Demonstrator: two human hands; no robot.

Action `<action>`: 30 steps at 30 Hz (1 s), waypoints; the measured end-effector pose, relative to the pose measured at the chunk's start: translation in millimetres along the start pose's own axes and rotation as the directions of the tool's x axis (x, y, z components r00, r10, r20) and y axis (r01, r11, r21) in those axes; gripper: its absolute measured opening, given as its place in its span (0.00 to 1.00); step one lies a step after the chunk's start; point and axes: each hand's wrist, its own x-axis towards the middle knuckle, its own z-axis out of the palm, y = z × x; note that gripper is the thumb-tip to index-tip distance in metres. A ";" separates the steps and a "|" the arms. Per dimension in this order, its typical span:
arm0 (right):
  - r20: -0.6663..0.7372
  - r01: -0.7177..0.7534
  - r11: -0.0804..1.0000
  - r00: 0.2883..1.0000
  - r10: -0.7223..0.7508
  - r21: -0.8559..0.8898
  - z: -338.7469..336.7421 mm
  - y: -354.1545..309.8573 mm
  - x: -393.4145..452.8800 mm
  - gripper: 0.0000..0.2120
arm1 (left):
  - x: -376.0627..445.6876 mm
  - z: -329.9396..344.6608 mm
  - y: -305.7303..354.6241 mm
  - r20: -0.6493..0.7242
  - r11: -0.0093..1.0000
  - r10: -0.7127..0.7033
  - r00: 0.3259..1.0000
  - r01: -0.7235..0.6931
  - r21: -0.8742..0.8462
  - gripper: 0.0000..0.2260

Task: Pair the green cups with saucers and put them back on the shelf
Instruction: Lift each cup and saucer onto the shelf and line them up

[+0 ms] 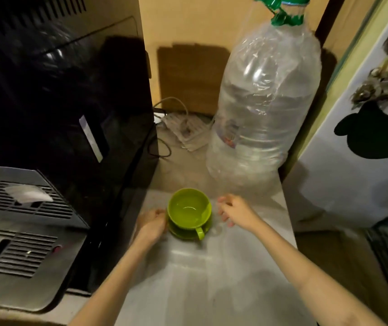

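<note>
**Cup on saucer, hands either side**

Left of the cup, the left hand curls at the saucer edge; grip unclear. Right of it, the right hand hovers, fingers loose. A one-sided lift could slide the cup off.

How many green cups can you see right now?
1. The green cup sits on a green saucer on the pale shelf surface, between the left hand and the right hand, in front of the big water bottle. Others may be out of view.
</note>
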 end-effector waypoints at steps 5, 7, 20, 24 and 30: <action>0.071 -0.143 0.989 0.988 0.140 0.048 23.9 16.9 1.2 0.06 | 16.4 10.3 -18.0 0.086 0.993 -0.097 0.992 0.103 -0.060 0.09; 0.096 -0.166 0.983 0.983 0.159 0.073 28.5 18.7 4.9 0.06 | 22.6 12.6 -23.3 0.105 0.983 -0.123 0.987 0.135 -0.121 0.08; 0.155 -0.191 0.974 0.973 0.172 0.123 34.6 22.9 16.0 0.08 | 30.9 18.7 -29.5 0.096 0.969 -0.143 0.985 0.159 -0.187 0.05; 0.139 -0.169 0.978 0.978 0.152 0.118 29.5 22.4 12.4 0.07 | 28.6 19.0 -28.2 0.125 0.969 -0.125 0.984 0.149 -0.199 0.04; 0.130 -0.109 0.970 0.988 0.082 0.216 5.0 11.9 3.3 0.10 | 20.0 13.7 -2.2 0.193 0.962 -0.059 0.979 0.107 -0.251 0.05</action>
